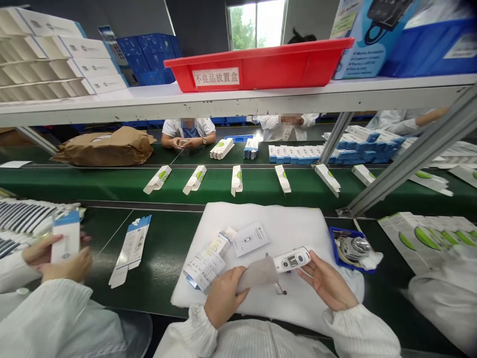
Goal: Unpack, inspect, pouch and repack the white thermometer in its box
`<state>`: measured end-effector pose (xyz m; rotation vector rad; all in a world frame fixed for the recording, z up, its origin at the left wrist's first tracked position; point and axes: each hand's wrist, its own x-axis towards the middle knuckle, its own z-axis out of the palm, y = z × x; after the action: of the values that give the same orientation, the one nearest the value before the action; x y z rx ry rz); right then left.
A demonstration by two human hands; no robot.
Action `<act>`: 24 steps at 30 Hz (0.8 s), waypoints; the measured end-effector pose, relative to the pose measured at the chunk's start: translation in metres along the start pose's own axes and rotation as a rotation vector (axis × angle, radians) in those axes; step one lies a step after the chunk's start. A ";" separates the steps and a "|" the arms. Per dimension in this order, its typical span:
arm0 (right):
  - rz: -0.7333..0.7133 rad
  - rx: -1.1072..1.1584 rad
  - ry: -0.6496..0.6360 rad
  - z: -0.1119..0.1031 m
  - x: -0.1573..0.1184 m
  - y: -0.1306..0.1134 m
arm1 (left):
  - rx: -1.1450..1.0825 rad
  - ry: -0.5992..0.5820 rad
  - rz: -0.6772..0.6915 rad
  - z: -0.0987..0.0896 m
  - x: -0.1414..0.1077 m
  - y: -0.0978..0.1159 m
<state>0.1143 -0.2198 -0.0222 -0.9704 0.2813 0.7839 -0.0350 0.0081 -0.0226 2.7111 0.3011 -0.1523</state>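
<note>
A white handheld device (292, 259) with dark oval buttons and a small screen lies level above the white foam sheet (313, 223). Its left end is inside a thin greyish sleeve (259, 274). My left hand (225, 296) grips the sleeve's far left part. The fingers of my right hand (328, 282) pinch the device's right end. Left of the device, an opened small box (219, 243) and a curled printed sheet (204, 268) rest on the foam. A folded leaflet (251, 238) lies just behind the sleeve. Something small and dark (281, 291) sits below it.
A blue basket (335, 253) with metal parts stands right of the foam. Green-and-white boxes (421, 238) are at far right. Flattened cartons (132, 246) and a co-worker's hands (67, 263) are left. Behind, a belt (219, 186) carries small boxes; a shelf (149, 102) holds a red bin (261, 67).
</note>
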 end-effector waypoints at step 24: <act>-0.308 -0.366 -0.037 0.076 -0.039 -0.043 | -1.645 -0.622 -0.090 -0.044 -0.009 0.093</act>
<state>0.1084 -0.1890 0.0685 -1.3054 -0.0487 0.5780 -0.0197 -0.0585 0.0542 0.9525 0.1914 -0.4825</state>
